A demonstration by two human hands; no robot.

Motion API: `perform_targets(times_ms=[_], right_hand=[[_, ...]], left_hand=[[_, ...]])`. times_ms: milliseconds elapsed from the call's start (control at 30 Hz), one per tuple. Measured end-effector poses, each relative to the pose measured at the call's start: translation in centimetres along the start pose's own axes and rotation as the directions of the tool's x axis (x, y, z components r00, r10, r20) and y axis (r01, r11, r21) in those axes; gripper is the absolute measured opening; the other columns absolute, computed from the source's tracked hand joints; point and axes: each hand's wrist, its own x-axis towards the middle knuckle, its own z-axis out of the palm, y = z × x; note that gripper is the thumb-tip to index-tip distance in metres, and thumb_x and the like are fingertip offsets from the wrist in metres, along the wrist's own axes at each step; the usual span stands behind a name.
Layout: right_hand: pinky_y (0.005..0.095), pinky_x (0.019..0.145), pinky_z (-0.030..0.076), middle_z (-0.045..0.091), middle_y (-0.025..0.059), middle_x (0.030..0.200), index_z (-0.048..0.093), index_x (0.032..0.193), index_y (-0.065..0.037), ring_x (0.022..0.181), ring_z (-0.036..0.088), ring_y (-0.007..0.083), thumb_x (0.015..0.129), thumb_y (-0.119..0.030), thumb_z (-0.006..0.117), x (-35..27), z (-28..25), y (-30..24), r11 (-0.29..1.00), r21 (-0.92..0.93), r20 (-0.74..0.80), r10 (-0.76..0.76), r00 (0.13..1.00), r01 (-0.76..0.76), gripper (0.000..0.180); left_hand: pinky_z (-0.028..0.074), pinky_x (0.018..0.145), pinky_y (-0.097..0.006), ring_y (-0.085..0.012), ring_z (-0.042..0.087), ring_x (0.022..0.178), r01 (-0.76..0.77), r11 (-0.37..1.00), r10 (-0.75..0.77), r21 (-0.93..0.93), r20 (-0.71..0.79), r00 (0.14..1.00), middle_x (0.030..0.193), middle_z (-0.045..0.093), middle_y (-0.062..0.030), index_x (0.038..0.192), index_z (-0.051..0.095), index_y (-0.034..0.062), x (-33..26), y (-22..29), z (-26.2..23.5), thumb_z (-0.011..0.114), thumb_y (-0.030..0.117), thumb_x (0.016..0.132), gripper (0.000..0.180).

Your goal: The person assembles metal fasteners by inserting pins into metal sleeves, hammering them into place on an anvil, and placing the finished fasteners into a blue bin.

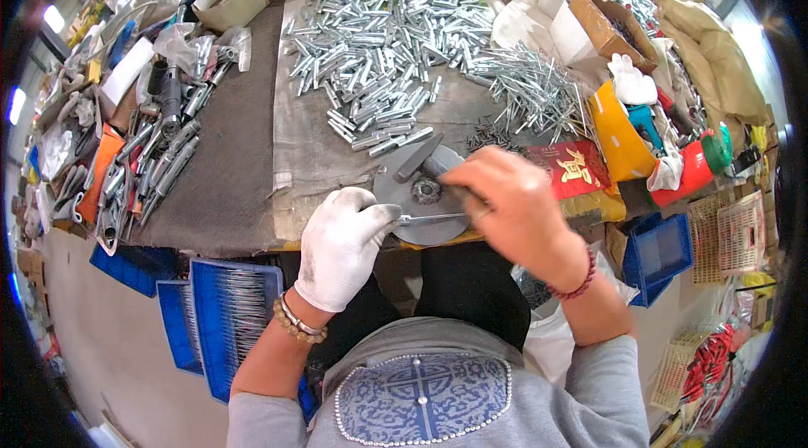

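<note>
My left hand (343, 237), in a white glove, pinches a slim silver metal rod (436, 217) with a thicker end at the fingertips. The rod lies level across the front of a round grey metal plate (389, 194) at the table's near edge. On the plate sits a small, round, worn metal block (427, 189). My bare right hand (503, 191), somewhat blurred, is closed around the handle of what looks like a hammer. Its dark grey, wedge-shaped head (418, 157) hangs over the plate's far side, just behind the block; most of the handle is hidden by my fingers.
Loose silver metal tubes (379, 44) cover the table's far middle. Thin rods (539, 90) and small dark pins (492, 135) lie right of them. A red packet (576, 168) and yellow container (621, 132) stand right; metal parts (172, 141) crowd the left. Blue crates (231, 267) sit below.
</note>
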Motion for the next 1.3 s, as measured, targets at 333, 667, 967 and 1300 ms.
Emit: perform_targets(times_ms=[333,667,967,1300], right_hand=[[0.0438,0.084,0.059,0.075,0.0127,0.101,0.064,0.140,-0.006,0.094,0.073,0.0338,0.078,0.012,0.073,0.5,4.7,-1.4,0.931,0.352,0.010,0.096,0.995,-0.094,0.066],[0.0454,0.086,0.058,0.074,0.0132,0.104,0.061,0.137,-0.002,0.096,0.072,0.0336,0.081,0.006,0.071,0.1,4.7,-1.7,0.987,0.159,0.052,-0.023,0.998,0.015,0.058],[0.0380,0.082,0.056,0.065,0.0069,0.091,0.063,0.127,-0.001,0.088,0.067,0.0246,0.089,-0.008,0.069,0.4,5.0,-4.3,0.964,-0.196,0.054,-0.171,0.984,0.178,0.040],[0.0414,0.089,0.057,0.070,0.0109,0.107,0.061,0.140,-0.001,0.097,0.069,0.0294,0.084,0.000,0.071,-0.5,5.7,-3.2,0.988,-0.085,0.026,-0.124,0.992,0.126,0.057]], left_hand=[[0.055,0.078,-0.044,-0.0317,0.067,0.090,-0.030,1.000,0.030,0.005,-0.045,0.999,0.092,0.065,-0.0073,0.100,0.079,0.0138,0.1,-0.3,0.2,0.083,0.011,0.084,0.017],[0.055,0.079,-0.045,-0.0328,0.066,0.091,-0.056,0.998,0.055,-0.018,-0.061,0.997,0.093,0.065,-0.0082,0.100,0.077,0.0106,0.1,-0.7,0.7,0.083,0.008,0.082,0.020],[0.055,0.083,-0.046,-0.0364,0.067,0.095,-0.045,0.999,0.044,-0.017,-0.065,0.997,0.100,0.069,-0.0121,0.107,0.076,0.0078,-0.3,-0.7,0.8,0.082,0.007,0.084,0.024],[0.055,0.081,-0.045,-0.0351,0.068,0.093,-0.050,0.999,0.048,-0.014,-0.093,0.995,0.097,0.069,-0.0106,0.101,0.077,0.0078,-0.2,-0.5,0.8,0.086,0.008,0.080,0.023]])
